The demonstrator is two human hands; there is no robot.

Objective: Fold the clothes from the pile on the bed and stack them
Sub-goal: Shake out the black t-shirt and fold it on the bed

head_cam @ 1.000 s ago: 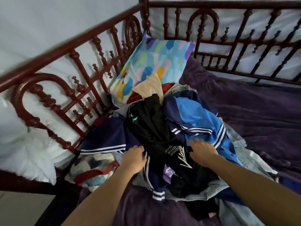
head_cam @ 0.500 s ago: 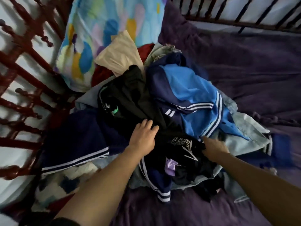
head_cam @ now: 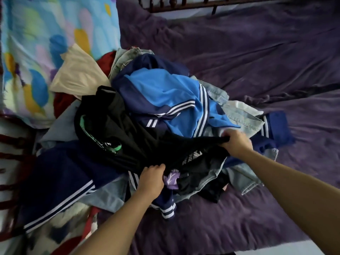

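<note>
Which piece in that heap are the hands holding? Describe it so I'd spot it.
On the purple bedsheet, find the clothes pile beside the colourful pillow. At its near edge lies the black garment, gripped by the left hand and right hand. Unlike the blue striped jacket behind it, it is black with green trim and a white print.

Unfolded clothes pile (head_cam: pixel 141 116) heaped on bed (head_cam: pixel 257 61); black garment (head_cam: pixel 128 144) taut across front (blue jacket (head_cam: pixel 165 96) atop).
</note>
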